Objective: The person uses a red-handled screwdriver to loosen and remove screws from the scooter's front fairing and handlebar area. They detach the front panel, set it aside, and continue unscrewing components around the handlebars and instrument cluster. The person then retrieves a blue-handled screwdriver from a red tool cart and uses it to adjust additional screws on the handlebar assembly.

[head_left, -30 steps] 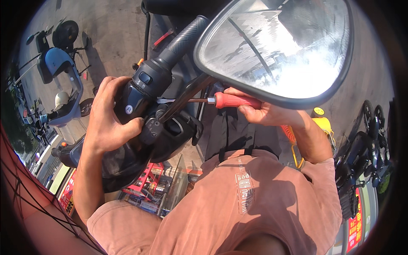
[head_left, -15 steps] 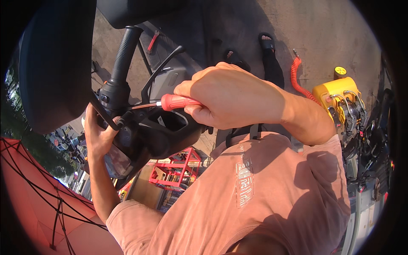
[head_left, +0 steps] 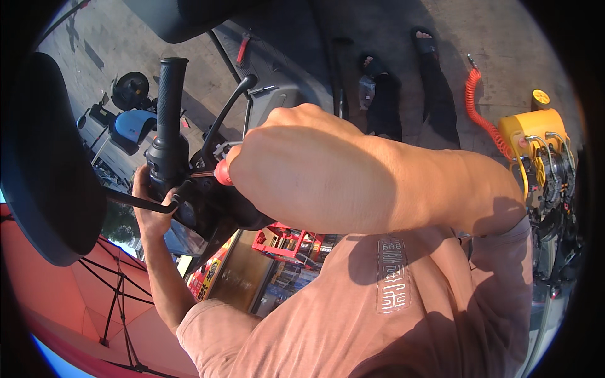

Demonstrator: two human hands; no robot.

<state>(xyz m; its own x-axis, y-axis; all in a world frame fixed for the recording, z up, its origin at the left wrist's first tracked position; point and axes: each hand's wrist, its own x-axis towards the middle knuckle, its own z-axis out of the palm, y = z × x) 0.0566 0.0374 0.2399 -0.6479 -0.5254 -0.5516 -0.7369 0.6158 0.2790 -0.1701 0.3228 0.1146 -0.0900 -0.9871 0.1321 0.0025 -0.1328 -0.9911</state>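
My right hand (head_left: 283, 167) is closed around the red handle of a screwdriver (head_left: 222, 172). The back of the hand hides most of that handle. The shaft points left into the black handlebar housing of a scooter, beside the base of the mirror stem (head_left: 142, 202); its tip is too dark to make out. From the left, my left hand (head_left: 151, 205) grips the handlebar (head_left: 167, 157) below the switch block, thumb near the stem base and some fingers hidden behind. The ribbed black grip (head_left: 171, 94) rises above it, with a brake lever (head_left: 230, 110) to its right.
A large black mirror (head_left: 53, 164) fills the left side. A red-handled tool (head_left: 243, 49) lies on the scooter's footboard. Beyond are a blue scooter (head_left: 134, 126), a yellow compressor (head_left: 535, 129) with a coiled orange hose (head_left: 474, 107), and a red tool rack (head_left: 280, 244) below.
My right hand looms larger and covers more of the screwdriver handle, its wrist turned over. The view has shifted, bringing the blue scooter into sight. My left hand keeps its hold.
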